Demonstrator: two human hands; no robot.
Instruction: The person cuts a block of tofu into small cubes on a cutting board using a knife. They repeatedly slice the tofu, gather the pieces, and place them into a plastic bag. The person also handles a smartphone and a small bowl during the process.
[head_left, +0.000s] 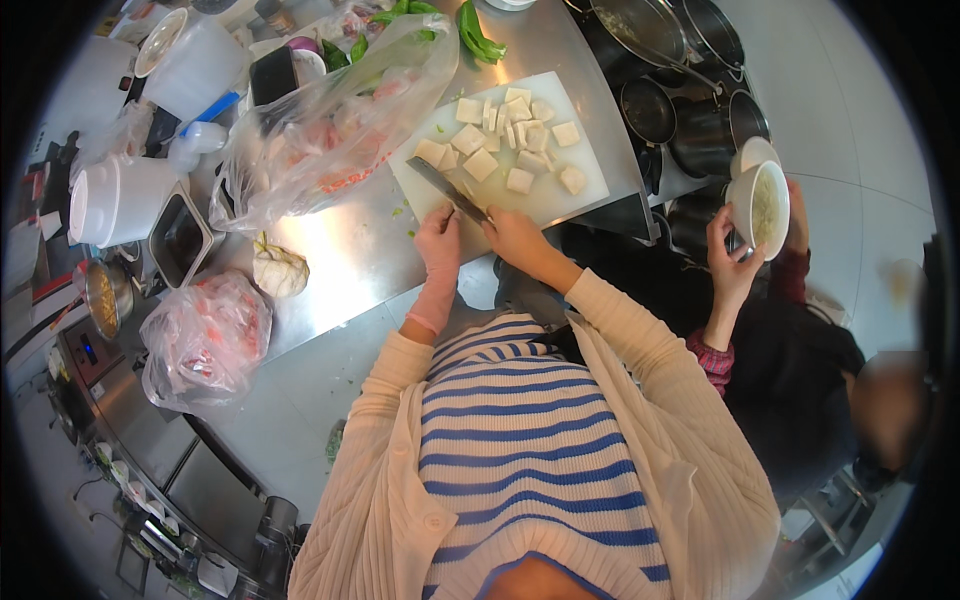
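My right hand (517, 238) is closed around the handle end of a kitchen knife (448, 187), whose dark blade lies slantwise over the near left part of a white cutting board (592, 169). In a pink glove, my left hand (439, 238) is beside the blade near the board's left edge; whether its fingertips hold anything is unclear. Pale square slices (481, 164), several of them, lie scattered and partly overlapping on the board. Two slices (430, 152) rest right by the knife tip.
Left of the board, a clear plastic bag (337, 135) lies on the steel counter (330, 300), with green peppers (478, 37) behind. A pale vegetable (279, 268) and another bag (210, 341) sit near the edge. At right, a co-worker holds bowls (761, 210) beside stacked pans (649, 109).
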